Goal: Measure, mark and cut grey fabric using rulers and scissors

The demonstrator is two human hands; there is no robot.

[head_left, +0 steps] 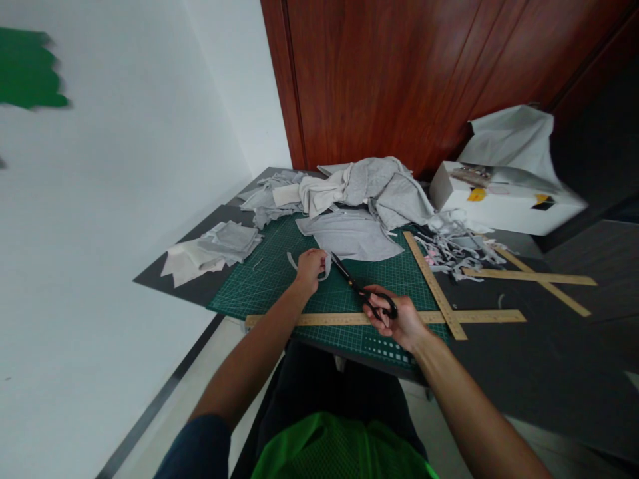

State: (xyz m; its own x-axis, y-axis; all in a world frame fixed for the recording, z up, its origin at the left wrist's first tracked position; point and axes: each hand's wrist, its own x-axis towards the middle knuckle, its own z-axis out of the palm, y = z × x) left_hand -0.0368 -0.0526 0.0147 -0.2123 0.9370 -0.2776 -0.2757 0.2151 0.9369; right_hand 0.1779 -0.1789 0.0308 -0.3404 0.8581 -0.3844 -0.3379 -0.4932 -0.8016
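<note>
Pinched in my left hand point(312, 266) is a thin light-grey fabric strip point(327, 267), whose other end sticks out to the left of the fingers. My right hand point(392, 313) holds black-handled scissors point(352, 281) by the loops, with the blades pointing up and left, their tips close beside the strip at my left fingers. Both hands are over a green gridded cutting mat point(269, 273). Just beyond them a flat grey fabric piece point(357, 236) lies on the mat. A long wooden ruler point(329, 319) runs across the mat's near side, below my hands.
Crumpled grey fabric point(374, 183) is heaped at the back, with folded pieces point(214, 246) at the left. Another ruler point(434, 286) crosses the first. Tangled scraps point(454, 249), two crossed rulers point(529, 275) and a white box point(519, 206) are at the right.
</note>
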